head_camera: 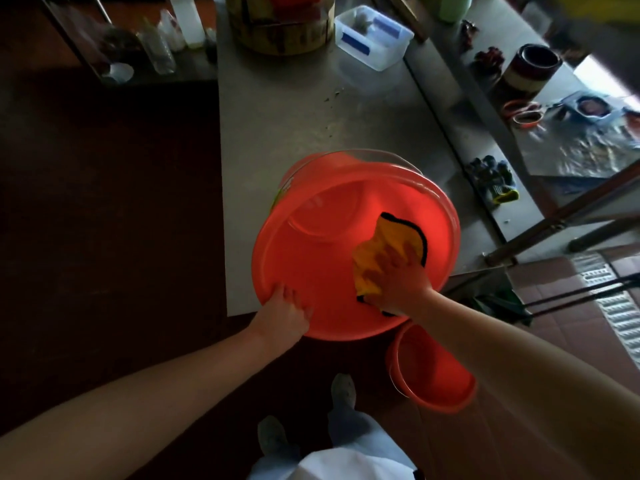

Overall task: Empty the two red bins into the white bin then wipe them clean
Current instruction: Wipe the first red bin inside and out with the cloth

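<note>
A large round red bin [322, 244] rests tilted toward me on the near edge of the steel table [311, 109]. My left hand [284, 313] grips its near left rim. Inside the bin, my right hand [394, 278] presses a yellow cloth with a black hem [391, 240] against the right wall, fingers curled over it. A second, smaller red bin [429, 372] stands on the floor below my right forearm. No white bin is in view.
A clear plastic box [374, 36] and a round wooden tub [280, 26] stand at the table's far end. Blue gloves [493, 178], scissors [523, 112] and a dark roll [531, 67] lie on the side counter. My feet are below the bin.
</note>
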